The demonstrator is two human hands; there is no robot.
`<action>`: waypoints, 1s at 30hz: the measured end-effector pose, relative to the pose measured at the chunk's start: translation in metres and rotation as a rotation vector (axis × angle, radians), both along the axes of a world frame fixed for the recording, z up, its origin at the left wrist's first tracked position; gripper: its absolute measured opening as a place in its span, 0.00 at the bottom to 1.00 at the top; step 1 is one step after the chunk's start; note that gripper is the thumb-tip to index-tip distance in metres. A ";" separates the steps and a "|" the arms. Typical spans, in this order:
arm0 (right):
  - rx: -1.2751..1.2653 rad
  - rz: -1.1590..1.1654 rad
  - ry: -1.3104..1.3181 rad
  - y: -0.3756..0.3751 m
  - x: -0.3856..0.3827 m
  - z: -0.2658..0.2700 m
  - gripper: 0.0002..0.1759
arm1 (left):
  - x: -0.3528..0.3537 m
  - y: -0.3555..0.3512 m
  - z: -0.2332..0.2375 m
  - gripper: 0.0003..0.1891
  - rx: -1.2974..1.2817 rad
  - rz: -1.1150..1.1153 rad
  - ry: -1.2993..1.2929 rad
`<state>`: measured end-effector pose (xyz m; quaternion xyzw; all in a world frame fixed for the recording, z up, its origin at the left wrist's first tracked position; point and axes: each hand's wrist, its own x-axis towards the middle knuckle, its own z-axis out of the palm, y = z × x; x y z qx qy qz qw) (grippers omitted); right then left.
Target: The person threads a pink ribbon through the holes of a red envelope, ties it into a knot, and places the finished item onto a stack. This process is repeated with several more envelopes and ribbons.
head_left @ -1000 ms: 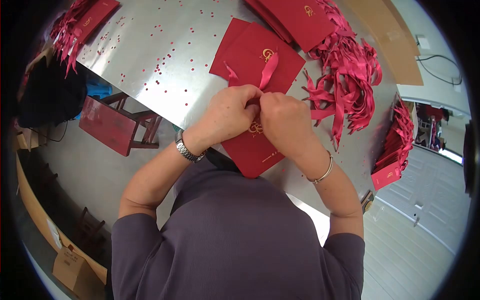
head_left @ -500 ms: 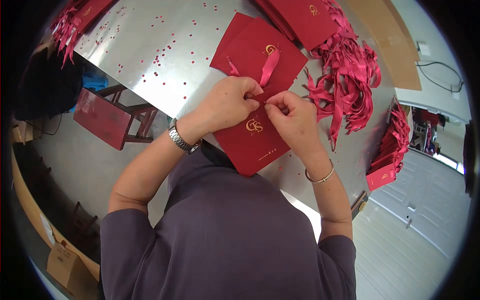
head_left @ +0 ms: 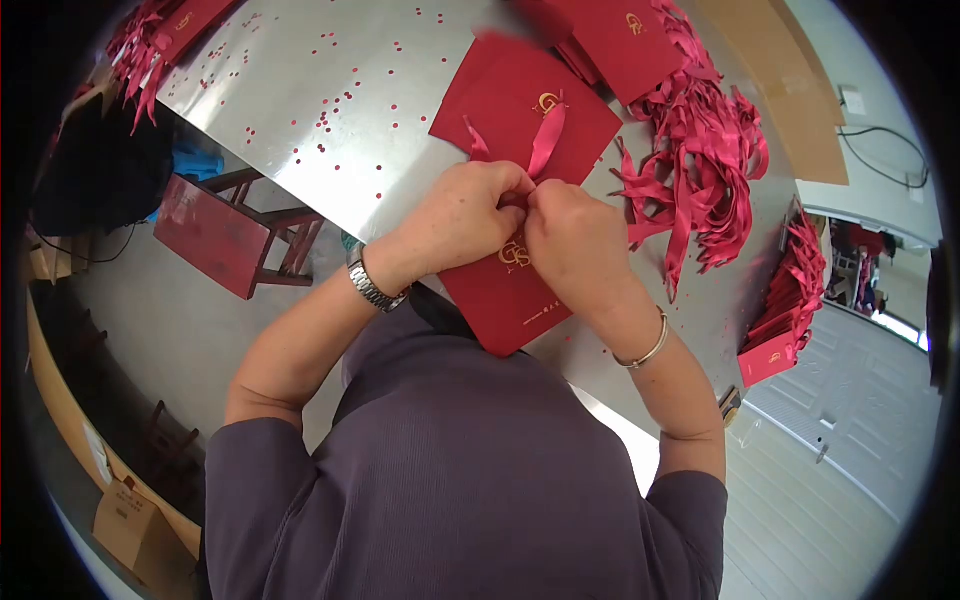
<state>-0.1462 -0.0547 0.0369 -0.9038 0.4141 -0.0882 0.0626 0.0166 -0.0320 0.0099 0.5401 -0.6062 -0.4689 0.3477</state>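
Observation:
A flat red paper bag (head_left: 507,295) with a gold logo lies at the near edge of the metal table (head_left: 310,90). My left hand (head_left: 462,215) and my right hand (head_left: 570,240) press together over its top edge, fingers pinched on a red ribbon (head_left: 546,140) whose two ends stick up beyond them. How the ribbon runs under my fingers is hidden. Another red bag (head_left: 520,100) lies flat just behind.
A heap of loose red ribbons (head_left: 700,160) lies to the right. More red bags (head_left: 620,35) are stacked at the back, others at the far left (head_left: 170,25) and right (head_left: 785,310). Small red paper dots scatter on the table. A red stool (head_left: 225,235) stands below left.
My hands drew slightly apart half a second ago, with the right fingers pinching the ribbon, and have closed together again over the bag's top edge.

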 end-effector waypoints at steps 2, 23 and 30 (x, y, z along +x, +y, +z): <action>0.258 -0.061 -0.179 -0.009 -0.004 0.003 0.06 | 0.001 0.001 0.000 0.11 0.002 -0.008 0.005; 0.450 -0.070 -0.350 0.002 -0.028 0.014 0.20 | 0.007 -0.015 0.018 0.06 -0.280 -0.327 -0.293; 0.443 -0.102 -0.216 0.000 -0.037 0.009 0.20 | 0.044 -0.009 0.006 0.07 -0.325 0.238 -0.435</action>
